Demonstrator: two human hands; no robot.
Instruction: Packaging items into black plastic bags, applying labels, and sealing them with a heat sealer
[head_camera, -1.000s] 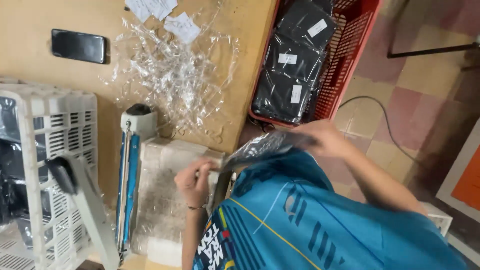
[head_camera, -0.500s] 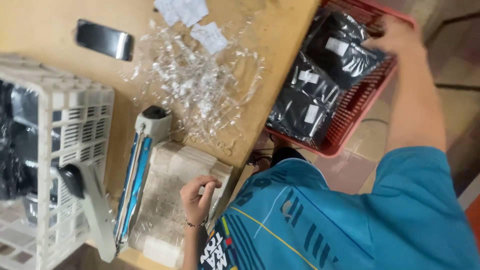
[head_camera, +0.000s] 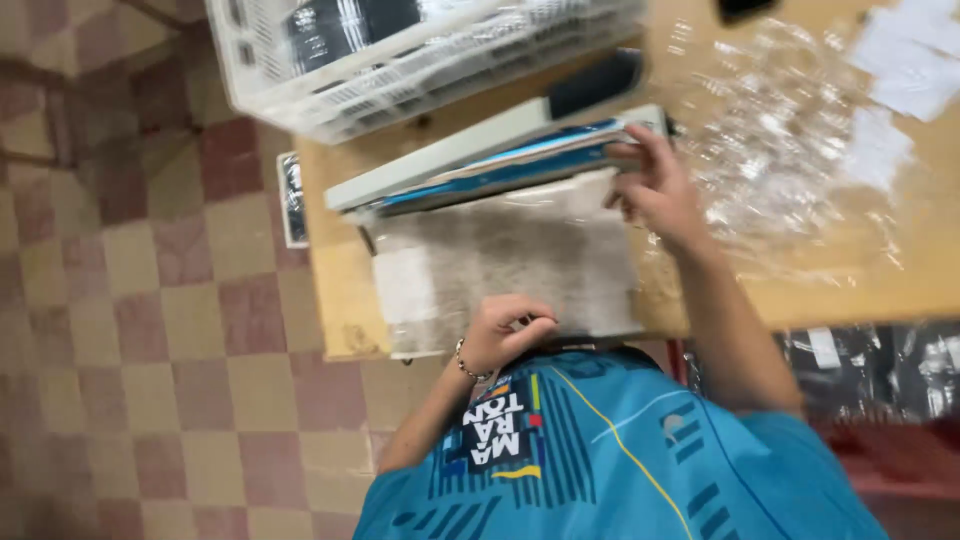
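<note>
One grey padded sheet (head_camera: 510, 265) is laid flat on the wooden table (head_camera: 900, 290), against the blue-and-white sealer bar (head_camera: 500, 165). Its near edge is pinched by the left hand (head_camera: 500, 335), fingers curled; its far corner is touched by the right hand (head_camera: 655, 190), fingers spread and holding nothing. No sealing is shown as done; clear wrappers (head_camera: 780, 150) and a white crate (head_camera: 420, 50) are recorded beyond.

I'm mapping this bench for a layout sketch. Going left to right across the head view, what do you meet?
Checkered floor → table edge → left hand on the grey pad → right hand at the heat sealer → clear plastic bags.
</note>
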